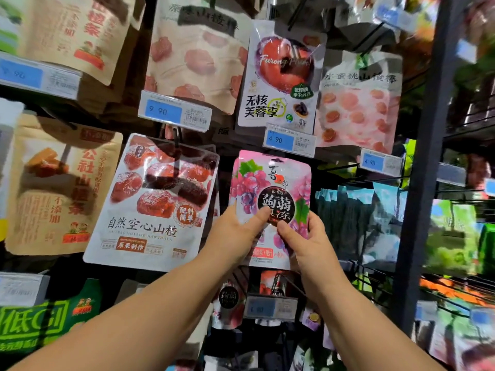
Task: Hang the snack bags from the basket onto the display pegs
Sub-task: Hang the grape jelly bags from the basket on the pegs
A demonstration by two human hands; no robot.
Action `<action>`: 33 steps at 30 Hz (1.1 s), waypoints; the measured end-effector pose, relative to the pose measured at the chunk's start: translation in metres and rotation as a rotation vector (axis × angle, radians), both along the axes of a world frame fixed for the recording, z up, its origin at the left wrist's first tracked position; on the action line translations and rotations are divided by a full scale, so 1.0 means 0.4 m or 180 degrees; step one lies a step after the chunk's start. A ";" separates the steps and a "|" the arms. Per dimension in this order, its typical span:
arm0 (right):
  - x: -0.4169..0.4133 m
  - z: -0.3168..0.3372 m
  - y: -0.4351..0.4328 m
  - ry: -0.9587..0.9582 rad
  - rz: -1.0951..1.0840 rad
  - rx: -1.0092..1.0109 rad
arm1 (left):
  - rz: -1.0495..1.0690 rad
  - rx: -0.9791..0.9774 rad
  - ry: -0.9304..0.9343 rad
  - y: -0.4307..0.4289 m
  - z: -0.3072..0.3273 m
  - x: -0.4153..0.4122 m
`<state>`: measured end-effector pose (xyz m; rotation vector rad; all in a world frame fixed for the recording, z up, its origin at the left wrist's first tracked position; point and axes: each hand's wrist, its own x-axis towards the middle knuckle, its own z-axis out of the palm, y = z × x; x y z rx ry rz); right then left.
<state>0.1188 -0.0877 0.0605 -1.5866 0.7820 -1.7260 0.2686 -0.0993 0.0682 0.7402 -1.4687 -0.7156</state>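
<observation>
A pink snack bag printed with purple grapes and a black round label is held upright in front of the display rack, just under a 4.90 price tag. My left hand grips its lower left edge, thumb on the front. My right hand grips its lower right edge, thumb on the front too. The peg behind the bag's top is hidden by the bag. The basket is out of view.
Hanging bags crowd the rack: a white hawthorn bag at left, a plum bag above, a peach bag upper right. More pink grape bags hang below. A dark upright post stands at right.
</observation>
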 end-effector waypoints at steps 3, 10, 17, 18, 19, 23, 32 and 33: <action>-0.014 0.008 -0.016 0.0015 -0.0105 -0.0037 | -0.0032 0.0054 0.0065 -0.005 0.011 -0.013; -0.023 0.025 -0.048 0.0157 -0.0255 -0.0048 | 0.0001 0.0121 0.0134 -0.022 0.030 -0.020; -0.029 0.033 -0.079 0.0151 -0.0201 0.0072 | 0.0126 0.0155 0.0183 -0.037 0.039 -0.027; -0.031 0.033 -0.084 0.0165 -0.0184 0.0073 | 0.0234 0.0119 0.0113 -0.042 0.039 -0.027; -0.033 0.031 -0.091 0.0194 -0.0186 0.0071 | 0.0357 0.0061 0.0041 -0.043 0.039 -0.027; -0.026 0.021 -0.113 0.0387 -0.0343 0.0112 | 0.0675 -0.0352 -0.0128 -0.059 0.028 -0.026; -0.022 0.020 -0.152 0.0660 -0.0481 0.0420 | 0.0848 -0.0357 -0.0650 -0.127 0.023 -0.034; -0.022 0.023 -0.156 0.0692 -0.0513 0.0429 | 0.0854 -0.0322 -0.0655 -0.132 0.024 -0.034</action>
